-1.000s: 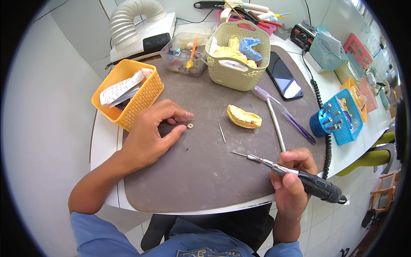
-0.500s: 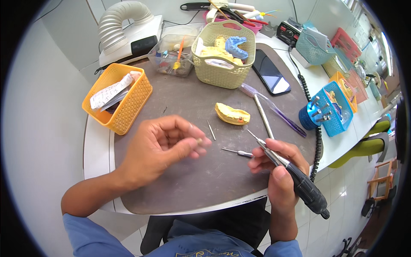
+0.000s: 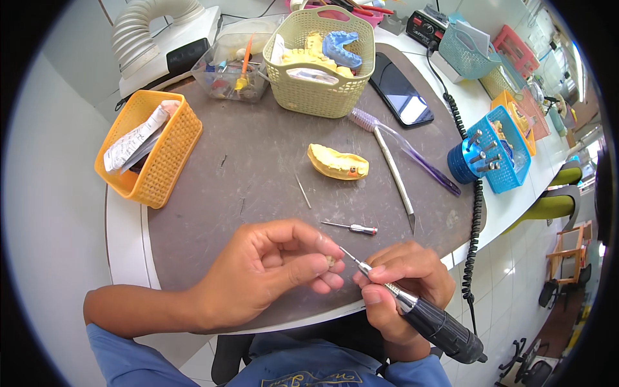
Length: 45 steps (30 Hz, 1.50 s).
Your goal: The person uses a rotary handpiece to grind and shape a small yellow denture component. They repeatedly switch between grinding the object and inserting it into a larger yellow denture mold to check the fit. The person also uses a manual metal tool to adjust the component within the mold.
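Observation:
My left hand [image 3: 271,271] pinches a tiny pale tooth-like piece [image 3: 330,261] between thumb and fingertips, just above the near edge of the dark work mat [image 3: 258,161]. My right hand [image 3: 403,284] grips a black and silver rotary handpiece [image 3: 425,316]; its thin bur tip touches the small piece. A yellow dental cast [image 3: 338,162] lies on the mat beyond the hands. A loose bur with a red band [image 3: 351,227] and a thin pin [image 3: 303,191] lie between the cast and my hands.
An orange basket with papers [image 3: 151,155] stands at the left. A beige basket with casts [image 3: 319,58], a clear box [image 3: 229,68], a phone [image 3: 400,97], a toothbrush [image 3: 406,148], a long instrument [image 3: 394,177], a blue bur holder [image 3: 493,155] and a coiled cord [image 3: 474,213] lie around.
My left hand picked the small piece off the mat and drew it toward me. My right hand brought the handpiece tip up to it; the hands now meet.

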Available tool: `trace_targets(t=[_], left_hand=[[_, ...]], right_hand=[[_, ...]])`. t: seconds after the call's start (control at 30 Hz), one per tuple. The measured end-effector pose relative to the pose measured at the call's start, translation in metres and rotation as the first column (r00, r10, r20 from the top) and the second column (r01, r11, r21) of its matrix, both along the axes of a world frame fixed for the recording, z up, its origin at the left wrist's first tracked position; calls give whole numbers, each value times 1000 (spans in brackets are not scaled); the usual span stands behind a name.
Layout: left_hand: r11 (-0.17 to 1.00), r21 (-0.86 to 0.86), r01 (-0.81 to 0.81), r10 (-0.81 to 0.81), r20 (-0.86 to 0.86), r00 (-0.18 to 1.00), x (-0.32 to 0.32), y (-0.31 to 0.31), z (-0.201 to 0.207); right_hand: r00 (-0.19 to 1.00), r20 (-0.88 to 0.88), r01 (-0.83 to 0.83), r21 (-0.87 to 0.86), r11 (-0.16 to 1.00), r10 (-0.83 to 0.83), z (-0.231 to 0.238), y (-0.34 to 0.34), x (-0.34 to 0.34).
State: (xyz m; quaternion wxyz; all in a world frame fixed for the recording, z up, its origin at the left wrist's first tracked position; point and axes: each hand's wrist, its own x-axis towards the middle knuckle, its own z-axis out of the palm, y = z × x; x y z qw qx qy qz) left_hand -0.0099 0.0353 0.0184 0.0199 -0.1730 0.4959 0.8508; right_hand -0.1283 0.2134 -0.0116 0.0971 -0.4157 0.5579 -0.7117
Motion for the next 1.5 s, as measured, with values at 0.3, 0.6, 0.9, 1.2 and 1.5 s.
trace_targets(t=[0.3, 0.6, 0.9, 1.2, 1.5], left_hand=[[999, -16, -35, 35, 0, 999, 0, 1, 0], [997, -37, -74, 73, -25, 997, 1, 3, -3], [996, -41, -80, 79, -28, 997, 1, 3, -3], [996, -55, -71, 68, -53, 996, 2, 3, -5], [997, -44, -68, 66, -56, 996, 1, 4, -5]], right_hand=[[999, -15, -47, 21, 999, 47, 0, -2, -1], [999, 17, -41, -46, 998, 41, 0, -6, -1], [998, -27, -52, 17, 998, 53, 0, -5, -2], [999, 9, -51, 3, 999, 51, 1, -8, -2], [997, -42, -63, 94, 994, 67, 5, -7, -3]])
